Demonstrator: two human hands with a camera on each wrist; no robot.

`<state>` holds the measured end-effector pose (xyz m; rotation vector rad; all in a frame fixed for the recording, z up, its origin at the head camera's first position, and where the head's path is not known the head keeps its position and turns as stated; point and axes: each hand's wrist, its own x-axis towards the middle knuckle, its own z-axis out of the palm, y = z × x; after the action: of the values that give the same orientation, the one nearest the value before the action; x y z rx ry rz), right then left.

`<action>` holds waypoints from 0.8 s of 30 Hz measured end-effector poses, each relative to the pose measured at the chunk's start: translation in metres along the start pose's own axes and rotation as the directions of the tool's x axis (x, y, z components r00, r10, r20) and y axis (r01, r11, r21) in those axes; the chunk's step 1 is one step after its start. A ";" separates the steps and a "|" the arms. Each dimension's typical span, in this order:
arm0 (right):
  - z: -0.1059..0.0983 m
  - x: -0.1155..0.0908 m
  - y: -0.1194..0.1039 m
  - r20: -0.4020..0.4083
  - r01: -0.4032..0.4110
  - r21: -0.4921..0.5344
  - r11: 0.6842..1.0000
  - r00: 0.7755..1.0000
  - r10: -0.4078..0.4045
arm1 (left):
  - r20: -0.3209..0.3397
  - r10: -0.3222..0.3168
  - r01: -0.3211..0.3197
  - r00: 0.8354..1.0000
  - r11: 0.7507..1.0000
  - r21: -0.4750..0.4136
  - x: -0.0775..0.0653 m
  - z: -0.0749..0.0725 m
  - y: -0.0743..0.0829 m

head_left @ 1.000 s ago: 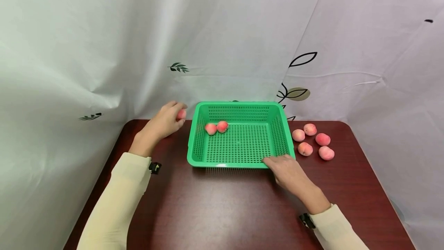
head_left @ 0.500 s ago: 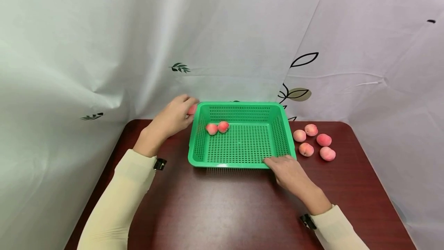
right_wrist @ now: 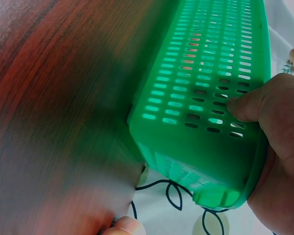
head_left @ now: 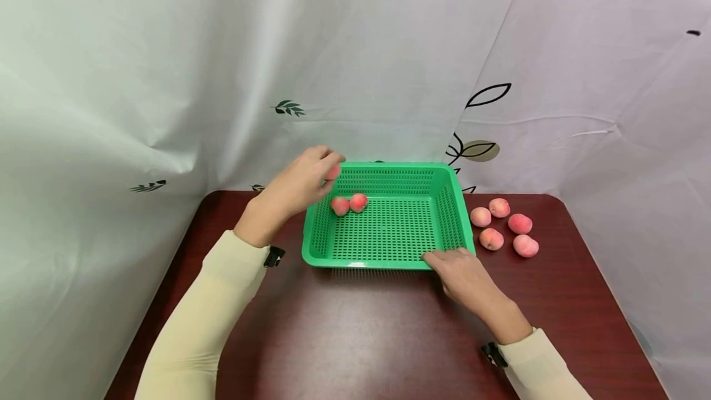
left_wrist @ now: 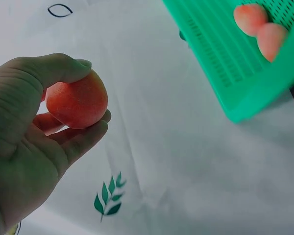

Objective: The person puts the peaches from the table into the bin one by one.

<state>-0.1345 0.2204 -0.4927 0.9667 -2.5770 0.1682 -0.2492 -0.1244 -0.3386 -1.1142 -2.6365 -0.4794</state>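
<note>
The left hand (head_left: 302,181) pinches a peach (left_wrist: 81,103) by the basket's far left corner; too loose a pinch could let the round fruit slip and bruise. Just right of that hand, the green basket (head_left: 383,264) holds two peaches (head_left: 358,202) side by side. Farther right, the right hand (head_left: 463,276) grips its near rim, where a hard tug might tip it; beyond that hand, five peaches (head_left: 520,223) lie on the table (head_left: 355,338).

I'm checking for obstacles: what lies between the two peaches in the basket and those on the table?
In the head view, bare basket floor, then the basket's right wall.
</note>
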 end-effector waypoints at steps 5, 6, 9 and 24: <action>0.000 -0.001 0.000 -0.008 -0.001 0.000 1.000 1.000 0.001 | 0.054 0.005 -0.004 0.999 1.000 -0.026 0.015 0.009 0.008; 0.000 -0.001 0.000 -0.008 -0.002 0.000 1.000 1.000 0.002 | 0.074 -0.006 0.008 0.997 0.999 -0.033 0.018 0.011 0.009; 0.000 -0.001 0.001 -0.003 -0.002 0.000 1.000 1.000 0.002 | 0.132 -0.038 0.044 0.991 0.998 -0.044 0.027 0.015 0.009; 0.000 -0.001 0.000 0.002 0.006 0.001 1.000 1.000 -0.006 | 0.283 -0.149 0.168 0.947 0.985 -0.044 0.056 0.041 -0.011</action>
<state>-0.1341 0.2206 -0.4932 0.9752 -2.5753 0.1667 -0.2986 -0.0793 -0.3596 -1.0626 -2.9937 -0.4761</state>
